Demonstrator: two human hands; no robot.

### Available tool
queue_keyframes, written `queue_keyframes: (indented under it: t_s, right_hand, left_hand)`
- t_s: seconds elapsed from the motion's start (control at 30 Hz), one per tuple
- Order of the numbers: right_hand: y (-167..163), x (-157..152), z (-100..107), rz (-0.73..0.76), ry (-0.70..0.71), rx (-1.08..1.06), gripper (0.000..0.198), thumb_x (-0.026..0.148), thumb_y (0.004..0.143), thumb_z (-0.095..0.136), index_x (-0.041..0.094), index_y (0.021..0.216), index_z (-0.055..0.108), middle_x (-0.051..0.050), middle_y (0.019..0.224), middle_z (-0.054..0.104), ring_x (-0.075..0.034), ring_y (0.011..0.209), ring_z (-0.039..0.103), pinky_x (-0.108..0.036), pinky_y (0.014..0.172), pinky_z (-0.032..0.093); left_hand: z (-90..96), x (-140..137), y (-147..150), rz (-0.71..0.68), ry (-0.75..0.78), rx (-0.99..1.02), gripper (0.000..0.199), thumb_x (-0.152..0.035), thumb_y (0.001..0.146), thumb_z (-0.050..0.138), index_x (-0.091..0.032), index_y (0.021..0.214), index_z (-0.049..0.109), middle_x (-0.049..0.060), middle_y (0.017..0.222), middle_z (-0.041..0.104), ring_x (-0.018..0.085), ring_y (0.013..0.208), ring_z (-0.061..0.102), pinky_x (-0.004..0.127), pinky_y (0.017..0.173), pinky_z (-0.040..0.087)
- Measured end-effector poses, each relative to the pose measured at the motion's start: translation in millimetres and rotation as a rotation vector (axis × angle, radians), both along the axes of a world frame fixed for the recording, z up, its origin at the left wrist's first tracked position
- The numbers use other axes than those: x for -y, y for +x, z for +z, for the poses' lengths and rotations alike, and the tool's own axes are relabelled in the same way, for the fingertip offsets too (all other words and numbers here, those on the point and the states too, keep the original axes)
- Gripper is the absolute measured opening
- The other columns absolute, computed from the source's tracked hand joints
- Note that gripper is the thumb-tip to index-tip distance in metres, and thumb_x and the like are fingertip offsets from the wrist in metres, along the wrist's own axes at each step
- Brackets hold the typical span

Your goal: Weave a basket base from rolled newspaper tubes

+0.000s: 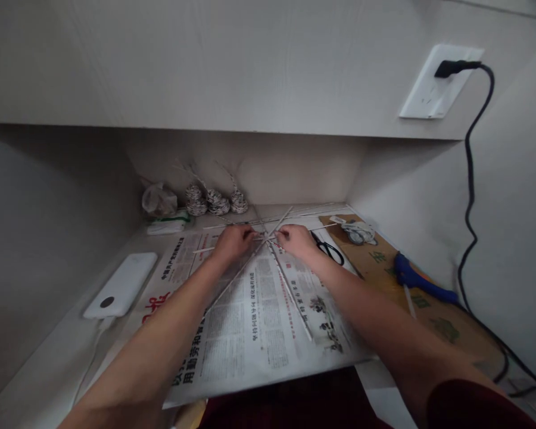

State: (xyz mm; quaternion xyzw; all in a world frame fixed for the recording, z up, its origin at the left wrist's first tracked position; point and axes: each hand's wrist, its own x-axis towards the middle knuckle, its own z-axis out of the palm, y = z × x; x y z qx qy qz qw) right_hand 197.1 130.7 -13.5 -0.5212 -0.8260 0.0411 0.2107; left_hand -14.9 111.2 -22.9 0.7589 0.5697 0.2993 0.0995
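Observation:
Several thin rolled-paper sticks (291,295) cross at one point in a star shape above the newspaper (230,357). Left of the crossing, my left hand (234,243) is closed, its fingertips pinching the sticks near the centre. My right hand (297,240) pinches them from the right side, thumb and forefinger together. Just past my right wrist lies a pair of black-handled scissors (333,253). My fingers partly cover the crossing, so which stick each hand grips is hard to make out.
Woven paper gourd shapes (217,202) stand at the back beside a clear plastic bag (159,200). A white power bank (122,286) with a cable lies left. On the cardboard (382,289) at right rest a blue glue gun (422,280) and a grey-white bundle (360,232). A black cord (470,179) hangs nearby.

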Motion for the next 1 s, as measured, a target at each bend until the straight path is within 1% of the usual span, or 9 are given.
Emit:
queue_keyframes:
  t_s: [0.13, 0.23, 0.37, 0.47, 0.63, 0.77, 0.83, 0.93, 1.0]
  right_hand:
    - [-12.8, -11.9, -21.9, -0.006, 0.059, -0.013, 0.031, 0.033, 0.095, 0.044, 0.018, 0.093, 0.071, -0.008, 0.093, 0.072, -0.020, 0.092, 0.061, -0.028, 0.081, 0.039]
    - [-12.2, -12.0, -34.1, -0.020, 0.102, 0.009, 0.026, 0.032, 0.094, 0.047, 0.018, 0.094, 0.070, -0.009, 0.097, 0.071, -0.022, 0.096, 0.058, -0.030, 0.086, 0.038]
    - [-7.6, -8.5, -37.2, -0.090, 0.115, 0.101, 0.030, 0.046, 0.090, 0.053, 0.018, 0.093, 0.066, -0.010, 0.094, 0.068, -0.024, 0.090, 0.056, -0.033, 0.083, 0.038]
    - [-7.2, -7.0, -35.7, -0.079, 0.043, 0.159, 0.028, 0.044, 0.089, 0.055, 0.018, 0.091, 0.065, -0.010, 0.094, 0.068, -0.024, 0.089, 0.057, -0.032, 0.082, 0.038]
    - [-9.3, -6.0, -31.3, -0.042, -0.028, 0.160, 0.023, 0.035, 0.092, 0.050, 0.017, 0.088, 0.064, -0.011, 0.092, 0.069, -0.023, 0.090, 0.060, -0.030, 0.078, 0.039]
    - [-7.9, -4.0, -24.0, -0.006, -0.087, 0.002, 0.018, 0.030, 0.093, 0.048, 0.018, 0.093, 0.061, -0.009, 0.089, 0.070, -0.020, 0.084, 0.063, -0.029, 0.073, 0.040]
    - [-7.4, -3.9, -21.9, 0.041, -0.153, -0.146, 0.013, 0.028, 0.092, 0.049, 0.020, 0.092, 0.060, -0.006, 0.086, 0.070, -0.018, 0.078, 0.063, -0.027, 0.070, 0.042]
    - [-6.2, -6.4, -20.9, 0.139, -0.489, -0.438, 0.015, 0.035, 0.089, 0.055, 0.021, 0.083, 0.054, 0.000, 0.072, 0.065, -0.012, 0.057, 0.058, -0.023, 0.054, 0.042]
    - [-3.2, -9.1, -19.2, 0.194, -0.729, -0.618, 0.024, 0.042, 0.084, 0.062, 0.021, 0.080, 0.051, 0.003, 0.065, 0.061, -0.009, 0.048, 0.054, -0.020, 0.045, 0.039]
  left_hand:
    - [-33.2, -1.1, -10.5, 0.027, 0.067, -0.002, 0.030, -0.034, 0.089, 0.050, -0.017, 0.094, 0.074, 0.009, 0.093, 0.074, 0.023, 0.088, 0.065, 0.031, 0.081, 0.045]
    - [-42.5, 0.0, -11.5, 0.009, 0.092, -0.003, 0.027, -0.031, 0.088, 0.051, -0.019, 0.096, 0.073, 0.008, 0.095, 0.073, 0.023, 0.093, 0.063, 0.032, 0.087, 0.045]
    - [-41.2, -4.4, -8.0, 0.070, 0.087, -0.037, 0.027, -0.029, 0.086, 0.053, -0.017, 0.103, 0.071, 0.010, 0.098, 0.070, 0.025, 0.099, 0.059, 0.035, 0.090, 0.044]
    - [-37.0, -5.4, -6.1, 0.175, 0.054, -0.106, 0.032, -0.032, 0.083, 0.057, -0.018, 0.109, 0.070, 0.012, 0.106, 0.067, 0.028, 0.105, 0.055, 0.040, 0.093, 0.042]
    - [-18.2, -1.6, -7.7, 0.255, -0.156, -0.198, 0.025, -0.038, 0.083, 0.056, -0.023, 0.090, 0.074, 0.009, 0.101, 0.070, 0.033, 0.106, 0.056, 0.043, 0.088, 0.041]
    - [0.5, -4.4, -26.1, 0.073, -0.362, -0.001, 0.031, -0.043, 0.084, 0.056, -0.017, 0.089, 0.073, 0.007, 0.088, 0.073, 0.024, 0.085, 0.064, 0.031, 0.075, 0.043]
    - [4.5, -6.5, -42.4, 0.125, -0.405, 0.185, 0.040, -0.047, 0.087, 0.054, -0.012, 0.082, 0.073, 0.009, 0.082, 0.073, 0.022, 0.079, 0.063, 0.031, 0.072, 0.044]
    - [2.9, -6.0, -67.6, 0.059, -0.621, 0.646, 0.049, -0.046, 0.094, 0.043, -0.007, 0.084, 0.070, 0.013, 0.082, 0.073, 0.020, 0.074, 0.063, 0.032, 0.073, 0.047]
    - [0.8, -2.3, -78.5, -0.043, -0.716, 0.783, 0.037, -0.042, 0.087, 0.058, -0.010, 0.100, 0.070, 0.012, 0.093, 0.074, 0.019, 0.077, 0.065, 0.031, 0.072, 0.049]
